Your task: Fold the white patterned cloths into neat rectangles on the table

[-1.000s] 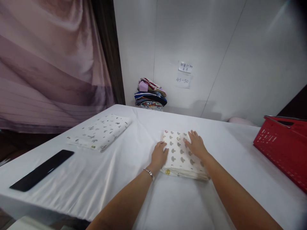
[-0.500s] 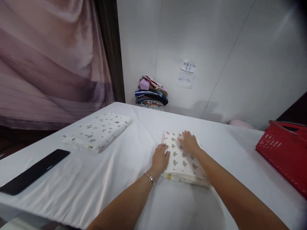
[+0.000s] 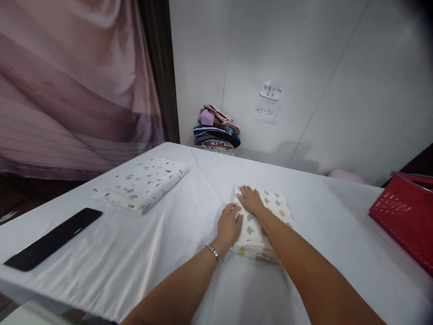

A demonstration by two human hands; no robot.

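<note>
The folded cloth point(image 3: 274, 201) is touched by the flat-spread right hand point(image 3: 249, 198) at eleven o'clock, the loosely curved left hand point(image 3: 230, 224) at nine.

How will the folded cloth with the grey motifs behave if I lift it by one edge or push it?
The folded cloth would probably sag and unfold, since loose layers show at its near edge. It seems unlikely to roll or tip, lying flat and low. Pushed, it may drag the white table covering, which looks wrinkled.
</note>
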